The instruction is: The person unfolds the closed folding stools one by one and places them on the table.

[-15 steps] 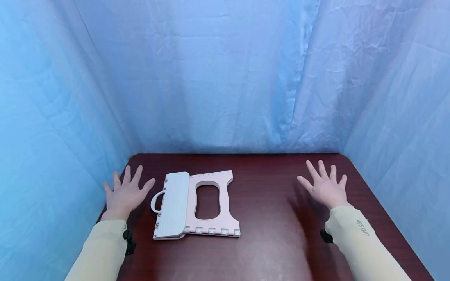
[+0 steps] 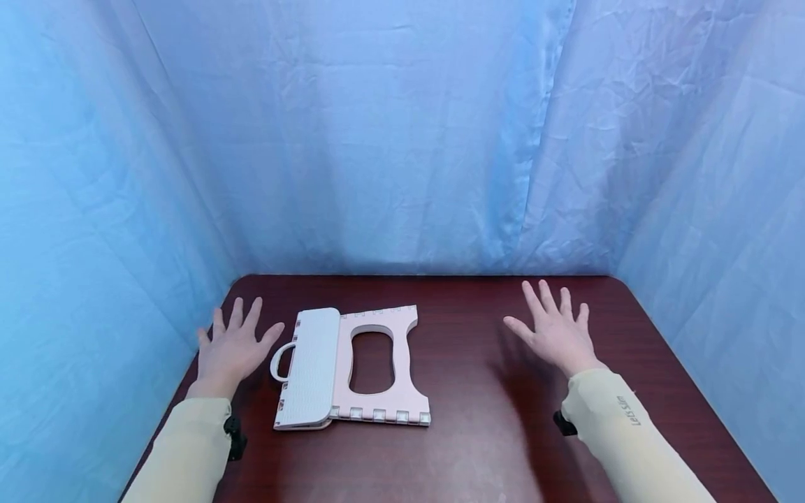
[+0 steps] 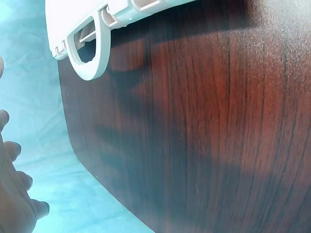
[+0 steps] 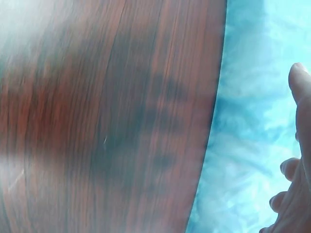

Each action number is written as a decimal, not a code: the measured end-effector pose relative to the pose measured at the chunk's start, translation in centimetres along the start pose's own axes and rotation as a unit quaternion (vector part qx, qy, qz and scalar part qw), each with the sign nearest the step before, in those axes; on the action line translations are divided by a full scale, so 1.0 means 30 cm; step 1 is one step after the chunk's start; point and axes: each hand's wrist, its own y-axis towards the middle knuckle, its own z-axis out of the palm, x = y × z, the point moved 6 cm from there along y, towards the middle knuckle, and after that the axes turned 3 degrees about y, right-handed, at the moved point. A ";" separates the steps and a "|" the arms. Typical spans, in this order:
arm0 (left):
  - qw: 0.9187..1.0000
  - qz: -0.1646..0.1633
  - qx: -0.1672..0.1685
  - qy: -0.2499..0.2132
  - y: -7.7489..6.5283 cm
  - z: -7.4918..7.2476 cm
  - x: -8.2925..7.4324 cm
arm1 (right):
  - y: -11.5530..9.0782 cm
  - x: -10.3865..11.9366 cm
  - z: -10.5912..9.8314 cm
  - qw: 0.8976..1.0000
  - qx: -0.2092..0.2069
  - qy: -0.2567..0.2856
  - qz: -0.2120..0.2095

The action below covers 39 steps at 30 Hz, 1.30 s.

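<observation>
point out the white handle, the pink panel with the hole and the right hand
White handle (image 3: 89, 71), left wrist view, on the curve of its loop
Pink panel (image 2: 402, 360), head view, on the strip right of its hole
Right hand (image 2: 559, 337), head view, on its back

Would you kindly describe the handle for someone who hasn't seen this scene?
On the dark table, a pale folding stool lies left of the middle. The handle juts from its left edge, toward the left hand. Unlike the broad white panel beside it, it is a slim, curved loop.
</observation>
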 end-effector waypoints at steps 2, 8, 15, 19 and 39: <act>1.000 0.000 0.000 0.002 0.002 0.011 -0.004 | -0.001 0.029 0.003 1.000 -0.003 0.002 -0.011; 1.000 -0.005 0.017 0.000 0.002 0.044 -0.013 | -0.004 0.111 0.021 0.999 -0.007 0.010 -0.045; 0.999 -0.006 0.043 -0.013 -0.005 0.090 -0.014 | -0.013 0.212 0.052 0.997 -0.005 0.017 -0.078; 0.999 -0.008 0.052 -0.005 -0.009 0.117 -0.010 | -0.028 0.274 0.067 0.995 -0.007 0.021 -0.102; 0.997 -0.020 0.075 0.011 -0.037 0.162 -0.022 | -0.114 0.555 0.198 0.969 0.041 -0.018 -0.244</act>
